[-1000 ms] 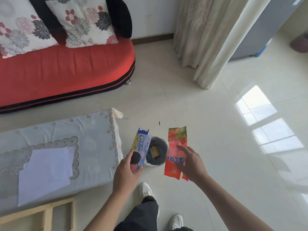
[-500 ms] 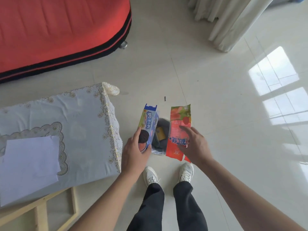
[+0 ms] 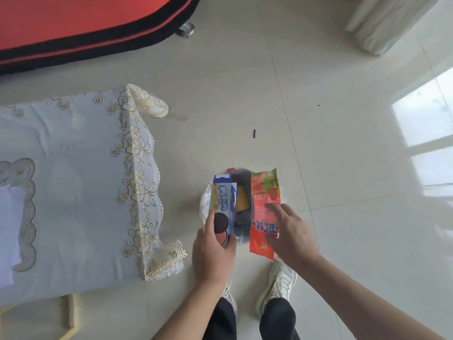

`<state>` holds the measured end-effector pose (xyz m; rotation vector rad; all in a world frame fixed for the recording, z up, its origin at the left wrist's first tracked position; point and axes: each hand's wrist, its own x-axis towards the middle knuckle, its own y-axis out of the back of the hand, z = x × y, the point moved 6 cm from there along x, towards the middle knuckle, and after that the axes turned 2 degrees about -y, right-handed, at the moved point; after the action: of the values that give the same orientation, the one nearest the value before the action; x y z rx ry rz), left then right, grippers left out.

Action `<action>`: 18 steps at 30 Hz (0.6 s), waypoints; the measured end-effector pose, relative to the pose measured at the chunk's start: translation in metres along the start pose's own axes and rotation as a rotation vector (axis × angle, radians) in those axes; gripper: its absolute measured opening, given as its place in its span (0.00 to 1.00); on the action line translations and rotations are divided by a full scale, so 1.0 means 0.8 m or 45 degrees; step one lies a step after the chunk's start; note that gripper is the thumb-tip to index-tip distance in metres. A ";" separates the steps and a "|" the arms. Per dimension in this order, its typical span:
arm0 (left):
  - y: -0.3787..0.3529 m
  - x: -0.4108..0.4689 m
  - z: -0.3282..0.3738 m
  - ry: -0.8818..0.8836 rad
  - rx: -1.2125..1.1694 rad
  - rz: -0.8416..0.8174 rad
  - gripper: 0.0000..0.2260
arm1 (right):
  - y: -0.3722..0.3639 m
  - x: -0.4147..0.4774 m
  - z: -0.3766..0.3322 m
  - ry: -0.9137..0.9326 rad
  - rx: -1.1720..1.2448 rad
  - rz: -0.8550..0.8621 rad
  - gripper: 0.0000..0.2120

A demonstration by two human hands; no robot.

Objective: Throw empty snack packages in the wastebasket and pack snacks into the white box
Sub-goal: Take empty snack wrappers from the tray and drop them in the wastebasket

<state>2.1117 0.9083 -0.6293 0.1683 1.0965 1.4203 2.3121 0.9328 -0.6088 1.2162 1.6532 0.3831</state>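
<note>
**Two snack packs held over the bin**

The pale shiny tile floor (image 3: 343,217) has bright sun patches at the right of the frame. A red sofa with a black edge (image 3: 73,20) fills the upper left, and a cream curtain (image 3: 382,23) hangs at the upper right. At the left stands a bench under a pale blue cloth with gold lace (image 3: 73,192).

The round wastebasket with a thin plastic liner (image 3: 204,207) sits on the floor in the lower middle, just in front of the person's white shoes (image 3: 279,283). Something yellow (image 3: 242,200) lies inside it. The left hand (image 3: 213,253) grips a blue cardboard cookie box (image 3: 224,204) by its lower end and holds it over the left side of the basket. The box's top flap is open. The right hand (image 3: 289,234) holds a flat red strawberry snack wrapper (image 3: 263,209) over the right side. Its fingers lie across the top and the thumb is hidden below, so it looks like a pinch.

This looks like the throw-away step. The next move would be to let go of both packs so they drop in. The wrapper is long and light and sticks out past the near rim. It could catch there or slide out, so tipping it end-down would help.

The bench corner is near on the left. There is lots of bare floor to the right and toward the top. The white box is not in view.
</note>
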 end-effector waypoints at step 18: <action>0.059 0.031 0.052 -0.416 0.844 -0.222 0.45 | 0.038 0.008 -0.021 0.012 -0.402 -0.080 0.42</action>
<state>2.1018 0.9603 -0.5879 0.7333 1.2342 0.7969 2.3141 0.9567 -0.5826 0.9263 1.5652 0.5868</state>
